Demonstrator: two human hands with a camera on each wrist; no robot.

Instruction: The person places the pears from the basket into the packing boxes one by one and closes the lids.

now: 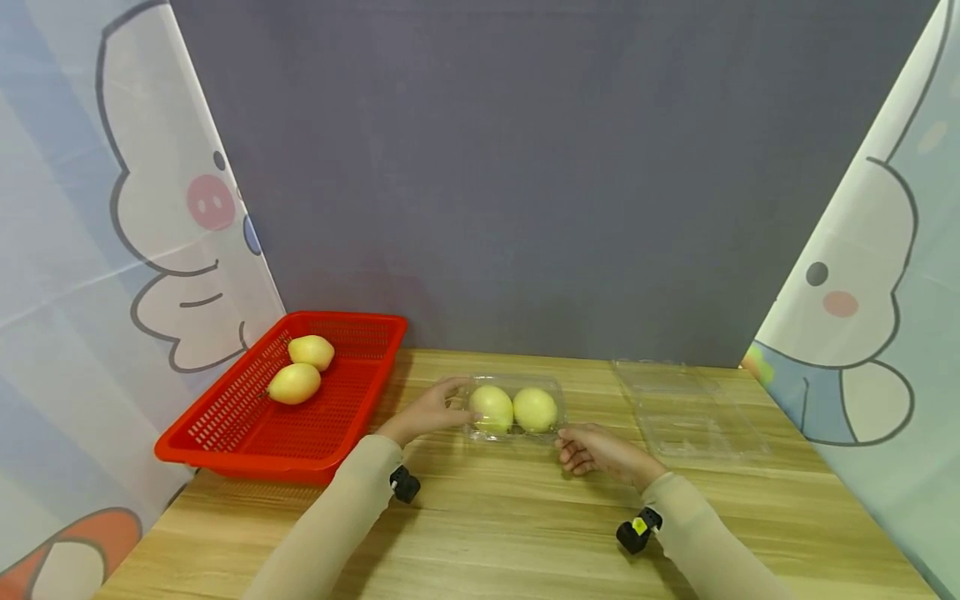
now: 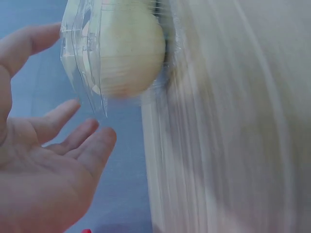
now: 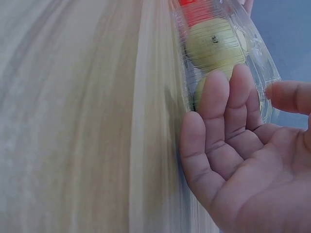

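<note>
Red basket: a red perforated plastic basket [image 1: 255, 433] is seen at the lower left of the head view, set on the light wooden desk [image 1: 510, 533] against the left curtain.
Loose fruit: two yellow-green rounded fruits [image 1: 303, 368] are held in the far part of the red basket, just beside each other.
Left hand: the left hand [image 1: 431, 410] is placed at the left end of the box, left of the frame's centre; its fingers are kept straight and spread, and no grip is shown. In the left wrist view the fingers [image 2: 82, 145] are seen open just beside the clear wall, with the thumb near the top edge.
Clear box: a closed clear plastic clamshell box [image 1: 513, 408] is set on the desk at the centre of the head view, between the two hands.
Boxed fruit: two pale yellow round fruits [image 1: 513, 409] are enclosed side by side in the box.
Right hand: the right hand [image 1: 596, 452] is laid at the box's right near corner; in the right wrist view the straight fingers [image 3: 228, 107] are pressed flat against the clear wall, nothing being clasped.
Spare tray: an empty clear plastic tray [image 1: 686, 410] is laid flat to the right of centre, apart from the box.
</note>
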